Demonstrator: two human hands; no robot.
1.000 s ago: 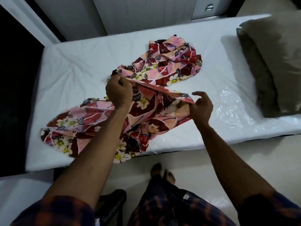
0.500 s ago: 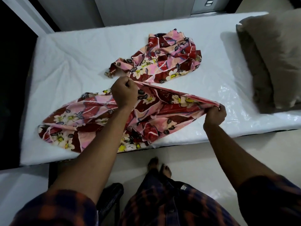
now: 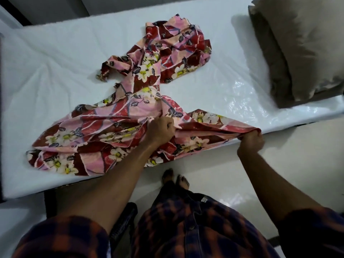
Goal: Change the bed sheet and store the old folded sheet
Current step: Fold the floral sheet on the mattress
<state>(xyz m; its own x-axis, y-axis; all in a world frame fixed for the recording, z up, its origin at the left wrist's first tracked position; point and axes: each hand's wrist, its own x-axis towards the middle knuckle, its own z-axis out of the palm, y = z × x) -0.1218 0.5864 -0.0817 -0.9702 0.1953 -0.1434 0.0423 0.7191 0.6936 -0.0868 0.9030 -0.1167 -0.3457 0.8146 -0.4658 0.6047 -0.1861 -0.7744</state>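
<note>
Left fingers: the fingers [image 3: 167, 124] of the left hand [image 3: 160, 131] are curled into a fist, gripping a bunched fold of the floral sheet [image 3: 126, 116] a little in from the middle of the mattress's near edge.
Right fingers: the fingers [image 3: 257, 135] of the right hand [image 3: 251, 142] are curled tight and pinch the sheet's right-hand end, right at the near edge of the mattress [image 3: 55, 62], with the wrist out over the floor [image 3: 288, 164].
Between the hands: a folded band of the cloth stretches from one fist to the other, running along the near edge.
Sheet, pattern: red and pink, with white and yellow flowers and dark leaves.
Sheet, place: it lies crumpled on the mattress in two masses joined by a narrow neck. The larger mass spreads from the left hand toward the near left corner. The smaller heap sits toward the far edge, about midway along it. A little cloth hangs over the near edge below the left forearm.
Mattress: white, rumpled on its left half, with glossy, wrinkled plastic showing on its right half.
Pillow [image 3: 307, 43]: grey-brown, at the right end of the mattress, well apart from the sheet.
Person: stands at the near edge in a dark plaid shirt [image 3: 195, 229], forearms bare, bare feet [image 3: 176, 180] on the pale floor.
Dark object [image 3: 122, 226]: black, beside the left forearm, too dim to identify.
</note>
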